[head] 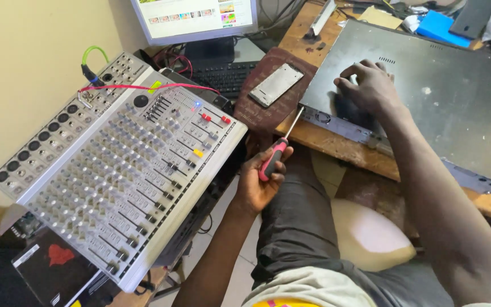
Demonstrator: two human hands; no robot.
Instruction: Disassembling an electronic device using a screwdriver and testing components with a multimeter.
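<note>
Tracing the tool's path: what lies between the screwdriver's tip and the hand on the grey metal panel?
In the head view, only bare wooden bench edge and the grey panel's front rail separate the screwdriver from the right hand.

Monitor screen [195, 17] at 12 o'clock, top edge of view: lit, white page with rows of small coloured thumbnails, silver-grey bezel, top cut off by the frame. Black flat package [58, 264] at 7 o'clock, bottom-left corner, under the mixer's low end: red shape printed mid-face, white rectangular label [26, 256] on its upper-left corner. Small yellow-green tag [154, 86] at 11 o'clock, on the red cable across the mixer top. Blue flat rectangular box [437, 27] at 1 o'clock, top-right.
</note>
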